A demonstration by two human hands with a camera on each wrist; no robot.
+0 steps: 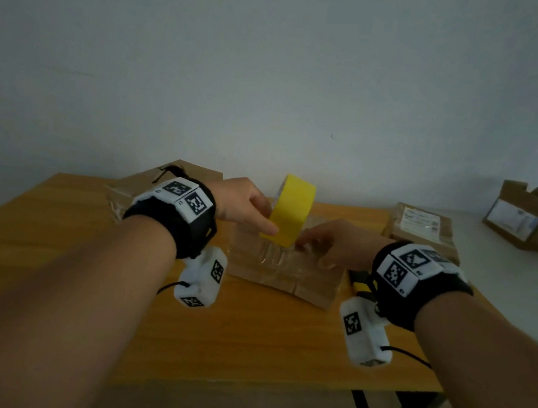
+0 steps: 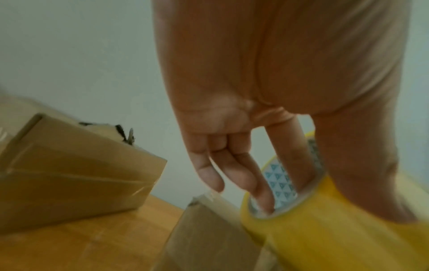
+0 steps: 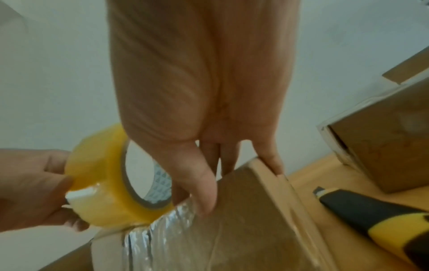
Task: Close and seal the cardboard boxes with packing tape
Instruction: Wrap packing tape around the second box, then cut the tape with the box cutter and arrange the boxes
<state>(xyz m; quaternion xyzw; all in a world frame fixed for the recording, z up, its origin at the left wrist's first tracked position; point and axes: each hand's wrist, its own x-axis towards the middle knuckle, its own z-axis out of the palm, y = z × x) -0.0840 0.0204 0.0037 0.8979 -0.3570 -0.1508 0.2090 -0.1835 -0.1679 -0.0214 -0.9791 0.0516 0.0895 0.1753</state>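
Observation:
A closed cardboard box [image 1: 286,274] lies at the middle of the wooden table, with shiny clear tape along its top [image 3: 162,238]. My left hand [image 1: 259,214] holds a yellow roll of packing tape [image 1: 293,213] upright over the box's far end. Its fingers [image 2: 262,192] reach into the core and the thumb lies on the outside of the roll [image 2: 325,238]. My right hand [image 3: 232,165] rests on the box [image 3: 250,220] just right of the roll [image 3: 104,176]. The thumb presses the taped top and the straight fingers lie over the far edge.
A utility knife [image 3: 371,220] with a yellow and black handle lies on the table right of the box. A second box [image 1: 163,181] stands at the back left and a labelled one [image 1: 422,231] at the back right. An open box [image 1: 527,216] sits on the pale surface beyond.

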